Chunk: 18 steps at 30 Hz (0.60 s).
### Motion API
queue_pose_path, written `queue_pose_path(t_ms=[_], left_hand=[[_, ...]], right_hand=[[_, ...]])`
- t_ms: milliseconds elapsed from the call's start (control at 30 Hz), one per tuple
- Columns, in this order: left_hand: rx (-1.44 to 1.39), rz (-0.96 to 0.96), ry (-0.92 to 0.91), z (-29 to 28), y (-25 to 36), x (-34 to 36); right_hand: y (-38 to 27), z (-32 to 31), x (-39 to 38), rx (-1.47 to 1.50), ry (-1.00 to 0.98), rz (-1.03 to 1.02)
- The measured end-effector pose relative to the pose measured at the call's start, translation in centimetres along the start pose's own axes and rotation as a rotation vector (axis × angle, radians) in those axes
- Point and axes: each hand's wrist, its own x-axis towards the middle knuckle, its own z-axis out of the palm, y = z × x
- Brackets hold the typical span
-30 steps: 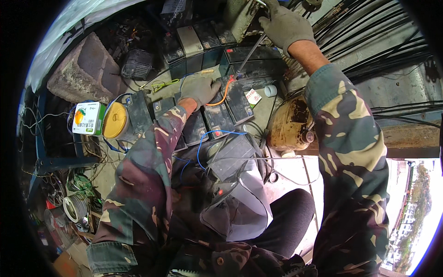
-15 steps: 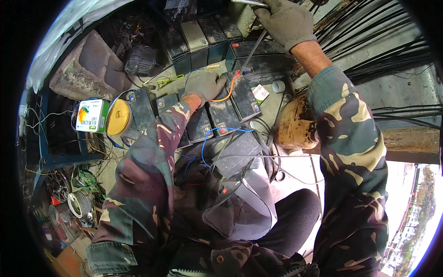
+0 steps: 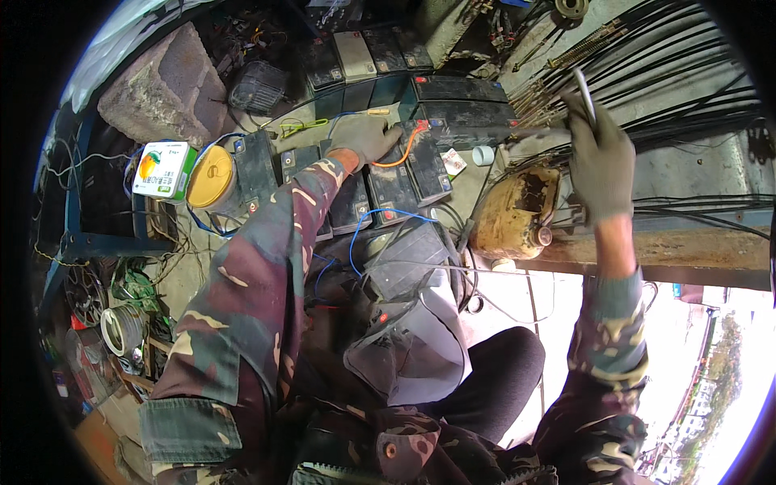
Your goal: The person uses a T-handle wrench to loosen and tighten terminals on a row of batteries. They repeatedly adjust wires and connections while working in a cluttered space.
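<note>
My left hand [image 3: 362, 139], gloved, rests with slightly bent, parted fingers on black batteries [image 3: 349, 202], beside an orange wire [image 3: 396, 162] joined to a red terminal. My right hand [image 3: 602, 162], also gloved, is closed around a silver metal tool [image 3: 585, 95] right of the battery rows; a long blurred rod runs leftward from it across the batteries. A blue wire [image 3: 380, 210] loops over the nearer battery tops. A loose dark grey battery [image 3: 404, 255] lies nearer me, above an open grey bag [image 3: 412, 347].
At left are a concrete block [image 3: 158, 85], a white-green box [image 3: 162, 170], a yellow-lidded tub [image 3: 208, 174] and tangled wire spools [image 3: 121, 331]. At right stand a rusty plastic jug [image 3: 509, 222], a white cap [image 3: 482, 155], bundled black cables [image 3: 671, 97] and a bright opening [image 3: 719, 364] below a beam.
My right hand with the metal tool has swung from the top of the view down and to the right. My left hand stays on the batteries, shifted slightly.
</note>
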Motion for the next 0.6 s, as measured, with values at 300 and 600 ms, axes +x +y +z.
queue_pose_path(t_ms=[300,600], left_hand=[[-0.208,-0.034,0.022,0.9,-0.8,0.2],[-0.159,0.105,0.097,-1.4,6.0,3.2]], right_hand=[[-0.5,-1.8,-17.7,0.161,-0.02,0.399],[-1.1,-7.1,-25.0,0.595,-0.039,0.719]])
